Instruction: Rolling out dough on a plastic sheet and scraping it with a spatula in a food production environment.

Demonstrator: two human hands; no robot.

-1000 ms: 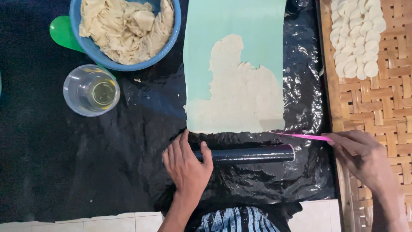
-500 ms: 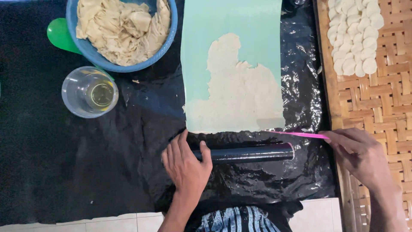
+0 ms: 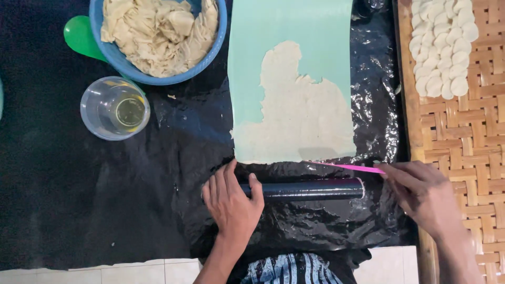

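Dough [image 3: 300,118]: thin sheet on green mat [image 3: 284,31].
Left hand [image 3: 231,202]: spread on roller [image 3: 310,189].
Right hand [image 3: 421,192]: pinching pink strip [image 3: 350,167] at the dough's edge.
Next: a steady, level slide.

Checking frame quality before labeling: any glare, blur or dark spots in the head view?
Head view: sharp overall, no motion blur on the left hand or right hand. Strong glare specks on the crinkled black plastic sheet beside the green mat; a highlight streak runs along the dark roller. The far left of the sheet is dim, with little detail. The clear cup shows mild reflections.
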